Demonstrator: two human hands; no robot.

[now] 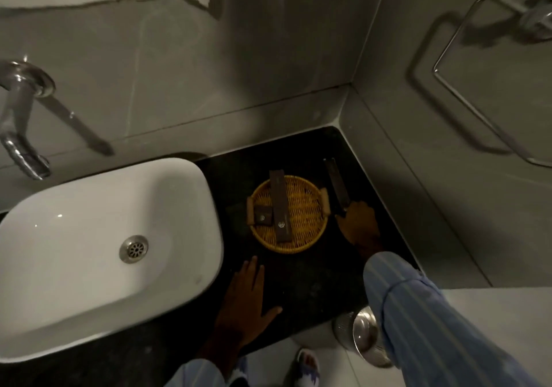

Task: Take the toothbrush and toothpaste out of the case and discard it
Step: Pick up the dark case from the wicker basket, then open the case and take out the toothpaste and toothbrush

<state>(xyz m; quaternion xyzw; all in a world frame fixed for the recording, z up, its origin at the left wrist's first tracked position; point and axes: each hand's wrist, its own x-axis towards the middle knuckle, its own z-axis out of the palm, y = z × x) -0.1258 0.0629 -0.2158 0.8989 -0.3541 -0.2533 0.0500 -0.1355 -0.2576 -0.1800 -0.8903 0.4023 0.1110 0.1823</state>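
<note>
A dim bathroom seen from above. Farthest left of the hands sits a white basin (98, 255), set into a dark stone surface (304, 285).

The left hand (246, 300) lies flat on the surface just beside the basin, palm down, fingers spread, grasping nothing. It points away from the person, toward a round wicker tray (298, 207) that sits just beyond its fingertips.

On the tray rest two dark items: a small square box (263, 217) at its left side and a long brown box (280, 207) lying across the middle, its length running away from the person.

Right of the tray, the right hand (357, 225), reaching out of a striped sleeve (418, 312), is closed around the near end of a long, slim dark case (336, 185). The case appears to be the task's own, though that is a judgement from its shape. It extends straight away from the hand toward the back wall, its far end leaning slightly left. Whether that end rests on the surface or is lifted cannot be told in this light.

Below the right forearm, down at floor level, stands a shiny metal bin (363, 337).

The free left hand is well apart from the case, with the tray between them. To open it, that hand would likely have to cross rightward and forward to reach the case's far end.
</note>
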